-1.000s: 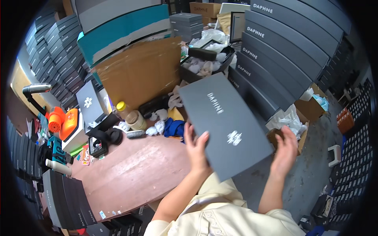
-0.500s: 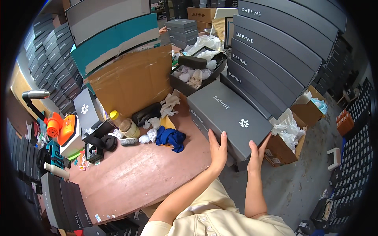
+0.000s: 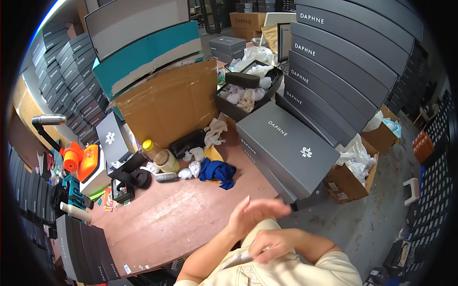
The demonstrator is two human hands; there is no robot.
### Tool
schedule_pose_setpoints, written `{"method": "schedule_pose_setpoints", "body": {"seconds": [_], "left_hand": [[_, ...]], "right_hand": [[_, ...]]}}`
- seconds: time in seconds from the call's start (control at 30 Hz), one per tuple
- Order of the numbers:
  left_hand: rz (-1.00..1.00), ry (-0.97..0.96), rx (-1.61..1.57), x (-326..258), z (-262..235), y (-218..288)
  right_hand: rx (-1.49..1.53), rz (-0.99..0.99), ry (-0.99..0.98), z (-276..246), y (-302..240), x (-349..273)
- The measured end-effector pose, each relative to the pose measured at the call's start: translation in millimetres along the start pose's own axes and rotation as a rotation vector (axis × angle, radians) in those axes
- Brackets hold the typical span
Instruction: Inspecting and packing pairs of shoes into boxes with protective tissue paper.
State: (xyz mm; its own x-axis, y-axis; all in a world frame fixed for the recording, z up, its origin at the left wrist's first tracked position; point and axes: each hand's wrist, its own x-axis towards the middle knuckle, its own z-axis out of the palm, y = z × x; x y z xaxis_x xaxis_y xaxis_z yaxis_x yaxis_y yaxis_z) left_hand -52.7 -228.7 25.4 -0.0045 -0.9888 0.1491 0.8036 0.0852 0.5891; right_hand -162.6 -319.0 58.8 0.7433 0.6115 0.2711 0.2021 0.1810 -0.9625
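Observation:
My left hand [image 3: 255,214] is lifted over the table's front edge, fingers stretched out to the right and somewhat blurred, with nothing in it. Close below it, in front of my shirt, my right hand [image 3: 274,243] has its fingers curled. A pale greyish patch [image 3: 237,260] shows beside those fingers; I cannot make out whether it is held or part of the clothing. Ahead of both hands, a dark grey shoe box [image 3: 288,148] with a white emblem lies on another box at the table's right side. Neither hand touches it.
A tall stack of shoe boxes [image 3: 343,62] rises behind that box. On the brown table [image 3: 167,224] lie a blue cloth [image 3: 217,172], a yellow-capped bottle [image 3: 151,148], a brush [image 3: 166,178] and crumpled paper. Cartons with paper [image 3: 350,178] stand on the floor at right.
Both hands have let go of the shoe box and drawn back toward my body. The right hand has crossed left to the shirt front. The shoe box stays on the boxes at the table's side.

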Motion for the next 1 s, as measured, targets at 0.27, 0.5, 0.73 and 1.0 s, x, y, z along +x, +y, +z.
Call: {"method": "schedule_pose_setpoints", "body": {"seconds": [0.27, 0.5, 0.73, 1.0], "left_hand": [[0.194, 0.332, -0.319, -53.3, 19.9, -6.7], [0.658, 1.114, 0.390, -125.2, -34.1, -13.8], [1.113, 1.774, 0.830, -288.8, -33.9, 34.5], [1.405, 2.940, 1.683, -468.3, 31.5, 85.7]], "right_hand": [[-0.300, -0.382, 0.624, 17.3, 20.1, 74.8], [-1.510, 0.137, 0.897, -6.1, -10.9, 64.4], [-1.074, 0.712, 0.385, -19.8, -7.3, 51.9], [0.398, -0.260, 0.863, -28.0, 68.4, 48.6]]}}
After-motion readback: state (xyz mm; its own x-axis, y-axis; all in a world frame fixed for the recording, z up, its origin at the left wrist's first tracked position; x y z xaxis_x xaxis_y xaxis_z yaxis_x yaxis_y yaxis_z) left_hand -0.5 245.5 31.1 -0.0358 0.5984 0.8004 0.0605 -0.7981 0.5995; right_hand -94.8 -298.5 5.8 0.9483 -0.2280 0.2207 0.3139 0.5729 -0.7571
